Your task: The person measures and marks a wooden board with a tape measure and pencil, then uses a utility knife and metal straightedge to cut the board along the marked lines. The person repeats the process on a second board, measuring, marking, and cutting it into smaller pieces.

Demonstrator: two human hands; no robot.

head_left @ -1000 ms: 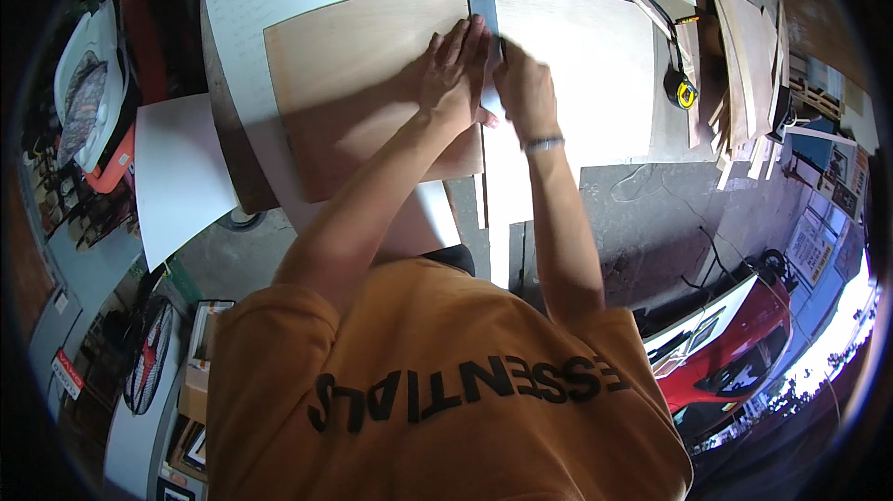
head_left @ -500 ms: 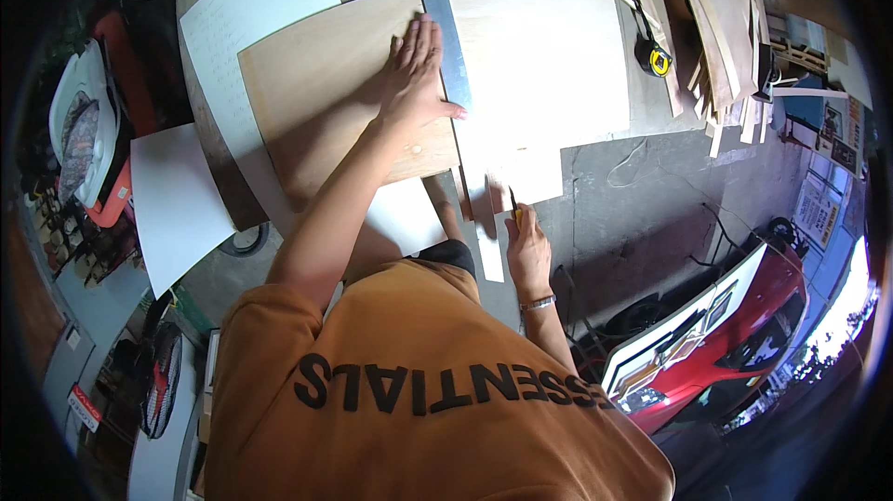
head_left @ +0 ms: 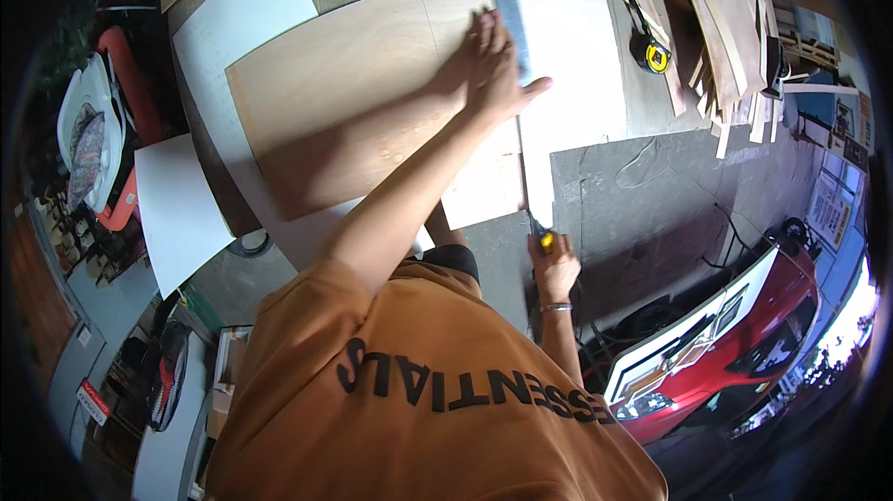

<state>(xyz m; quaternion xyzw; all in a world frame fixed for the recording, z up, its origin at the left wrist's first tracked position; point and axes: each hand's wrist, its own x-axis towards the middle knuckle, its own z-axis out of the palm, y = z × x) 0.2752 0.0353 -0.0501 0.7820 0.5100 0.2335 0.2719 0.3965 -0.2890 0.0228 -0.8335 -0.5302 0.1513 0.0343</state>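
A thin pale plywood sheet (head_left: 353, 82) lies across the worktable, with a faint straight line running over it. On it rests a long metal straightedge (head_left: 507, 13), its near end reaching past the sheet's front edge. My left hand (head_left: 493, 68) presses on the straightedge and sheet, fingers flat and thumb stretched to the right. At the straightedge's near end, my right hand (head_left: 555, 270) is closed round a utility knife (head_left: 546, 240) with a black and yellow body. The knife's tip is beside the straightedge; whether it touches the wood I cannot tell.
A yellow and black tape measure (head_left: 657, 58) lies at the right, near stacked thin wood strips (head_left: 721, 36). White sheets (head_left: 246, 8) lie under and left of the plywood. A red car (head_left: 726, 352) with framed panels against it stands lower right.
The straightedge and my left hand have shifted to the right over the plywood. My right hand with the utility knife has moved right and slightly nearer to me.
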